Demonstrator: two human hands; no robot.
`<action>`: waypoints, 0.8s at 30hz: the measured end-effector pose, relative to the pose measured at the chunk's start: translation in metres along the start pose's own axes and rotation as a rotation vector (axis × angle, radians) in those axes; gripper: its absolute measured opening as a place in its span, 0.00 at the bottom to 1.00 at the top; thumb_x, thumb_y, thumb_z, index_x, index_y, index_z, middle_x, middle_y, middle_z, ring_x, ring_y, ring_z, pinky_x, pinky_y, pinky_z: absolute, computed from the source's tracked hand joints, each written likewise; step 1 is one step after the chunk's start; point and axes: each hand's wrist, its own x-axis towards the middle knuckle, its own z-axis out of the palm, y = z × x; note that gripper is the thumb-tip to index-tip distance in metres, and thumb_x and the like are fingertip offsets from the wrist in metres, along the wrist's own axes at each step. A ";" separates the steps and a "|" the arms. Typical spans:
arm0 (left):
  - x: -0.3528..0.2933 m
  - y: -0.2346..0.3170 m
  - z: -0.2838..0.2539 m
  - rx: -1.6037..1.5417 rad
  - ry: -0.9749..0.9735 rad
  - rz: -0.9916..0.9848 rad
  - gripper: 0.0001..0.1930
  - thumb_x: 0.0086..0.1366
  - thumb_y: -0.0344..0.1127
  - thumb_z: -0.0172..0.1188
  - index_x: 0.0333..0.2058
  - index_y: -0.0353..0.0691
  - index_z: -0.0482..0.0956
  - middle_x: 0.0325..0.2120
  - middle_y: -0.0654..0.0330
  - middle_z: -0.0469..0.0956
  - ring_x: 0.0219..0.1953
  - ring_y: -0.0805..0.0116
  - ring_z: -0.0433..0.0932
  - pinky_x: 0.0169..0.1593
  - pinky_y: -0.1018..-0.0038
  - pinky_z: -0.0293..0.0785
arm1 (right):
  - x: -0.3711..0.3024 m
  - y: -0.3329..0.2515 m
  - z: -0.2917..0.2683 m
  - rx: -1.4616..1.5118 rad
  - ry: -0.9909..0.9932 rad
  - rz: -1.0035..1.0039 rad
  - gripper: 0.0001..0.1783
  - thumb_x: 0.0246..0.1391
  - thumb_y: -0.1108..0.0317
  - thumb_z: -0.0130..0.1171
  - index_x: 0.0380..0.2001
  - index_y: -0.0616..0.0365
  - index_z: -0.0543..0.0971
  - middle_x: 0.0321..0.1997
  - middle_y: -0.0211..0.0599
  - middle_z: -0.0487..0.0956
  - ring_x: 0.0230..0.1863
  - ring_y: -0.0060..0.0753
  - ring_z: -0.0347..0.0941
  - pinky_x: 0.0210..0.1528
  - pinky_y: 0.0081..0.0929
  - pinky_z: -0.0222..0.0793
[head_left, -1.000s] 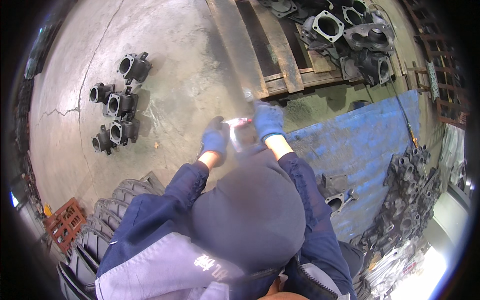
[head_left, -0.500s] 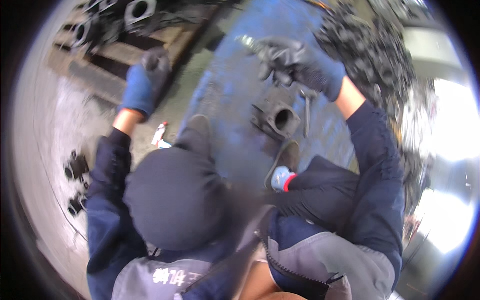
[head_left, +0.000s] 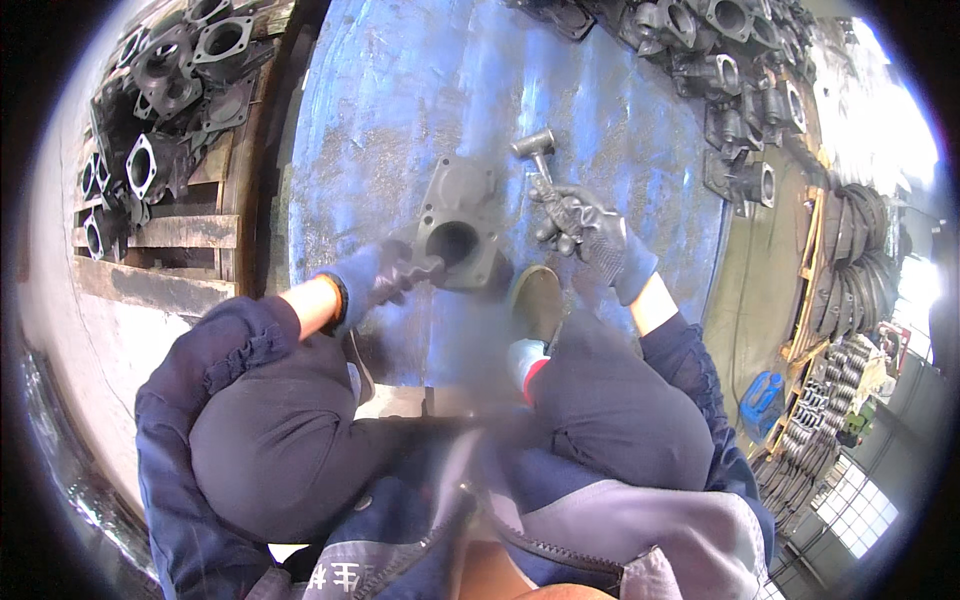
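The metal casting (head_left: 465, 185) lay on the blue sheet (head_left: 370, 130), the half-curled left hand (head_left: 375, 280) at its near left edge; whether it gripped, I could not tell. The right hand (head_left: 598, 235) had just closed around the hammer (head_left: 533, 143), loose beside the casting a moment earlier, so both seemed within ready reach.

From here I count one blue-and-black gloved left hand (head_left: 372, 285) at 9 o'clock, one matching right hand (head_left: 592, 238) at 2, one grey metal hammer (head_left: 534, 145) at 1, one dark-grey cast-metal housing (head_left: 460, 190) at 12, one blue plastic jug (head_left: 762, 404) at 4.
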 end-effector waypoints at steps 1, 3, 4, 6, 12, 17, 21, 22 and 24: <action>0.004 -0.002 0.010 -0.140 -0.036 -0.048 0.28 0.60 0.53 0.67 0.48 0.35 0.75 0.35 0.60 0.80 0.31 0.72 0.78 0.35 0.72 0.77 | 0.002 0.008 -0.001 0.171 0.035 0.072 0.24 0.64 0.57 0.54 0.58 0.59 0.72 0.40 0.37 0.82 0.34 0.17 0.77 0.32 0.14 0.72; 0.009 0.001 0.018 -0.057 0.020 -0.115 0.28 0.61 0.51 0.66 0.49 0.33 0.75 0.36 0.58 0.81 0.32 0.71 0.80 0.36 0.72 0.79 | 0.006 0.019 0.000 0.183 0.073 0.128 0.21 0.65 0.61 0.52 0.58 0.57 0.73 0.40 0.35 0.81 0.34 0.17 0.76 0.32 0.14 0.70; 0.011 0.004 0.021 -0.054 0.040 -0.100 0.27 0.62 0.51 0.65 0.50 0.32 0.75 0.36 0.57 0.81 0.32 0.71 0.81 0.36 0.72 0.80 | 0.009 0.024 0.000 0.150 0.065 0.152 0.21 0.65 0.62 0.52 0.58 0.56 0.73 0.40 0.35 0.81 0.33 0.18 0.76 0.33 0.14 0.70; 0.012 0.011 0.022 -0.021 0.056 -0.029 0.26 0.63 0.49 0.63 0.50 0.31 0.75 0.37 0.54 0.81 0.32 0.70 0.82 0.36 0.72 0.80 | 0.017 0.036 0.003 0.012 0.114 0.097 0.20 0.64 0.64 0.54 0.58 0.57 0.73 0.38 0.33 0.80 0.34 0.18 0.75 0.32 0.13 0.69; 0.016 0.007 0.023 0.008 0.055 0.061 0.23 0.65 0.43 0.59 0.49 0.28 0.74 0.37 0.51 0.81 0.33 0.70 0.81 0.36 0.72 0.81 | 0.042 0.077 0.011 -0.193 0.169 0.154 0.19 0.64 0.78 0.46 0.56 0.53 0.76 0.35 0.25 0.78 0.35 0.13 0.72 0.35 0.13 0.68; 0.019 0.002 0.021 0.097 0.081 0.082 0.22 0.65 0.42 0.59 0.48 0.27 0.74 0.35 0.52 0.81 0.33 0.70 0.80 0.36 0.72 0.81 | 0.056 0.105 0.015 -0.427 0.296 -0.059 0.18 0.64 0.76 0.47 0.55 0.52 0.78 0.42 0.30 0.81 0.38 0.22 0.76 0.42 0.19 0.74; 0.012 0.013 0.023 0.004 0.061 0.046 0.23 0.65 0.42 0.59 0.48 0.26 0.73 0.34 0.52 0.80 0.33 0.71 0.79 0.36 0.73 0.80 | 0.060 0.109 0.014 -0.702 0.331 -0.062 0.17 0.66 0.70 0.49 0.54 0.42 0.79 0.40 0.37 0.83 0.39 0.28 0.78 0.44 0.25 0.74; 0.010 0.017 0.024 0.017 0.063 0.053 0.23 0.65 0.42 0.59 0.48 0.25 0.73 0.33 0.52 0.80 0.33 0.71 0.79 0.36 0.73 0.79 | 0.060 0.108 0.015 -0.741 0.352 0.028 0.17 0.66 0.70 0.50 0.53 0.40 0.79 0.39 0.39 0.83 0.38 0.30 0.79 0.44 0.26 0.75; 0.006 0.024 0.025 0.041 0.074 0.053 0.24 0.64 0.43 0.60 0.48 0.25 0.73 0.33 0.53 0.80 0.33 0.71 0.78 0.36 0.73 0.79 | 0.059 0.105 0.017 -0.832 0.387 -0.092 0.17 0.64 0.69 0.52 0.53 0.37 0.79 0.36 0.42 0.83 0.37 0.36 0.80 0.43 0.30 0.75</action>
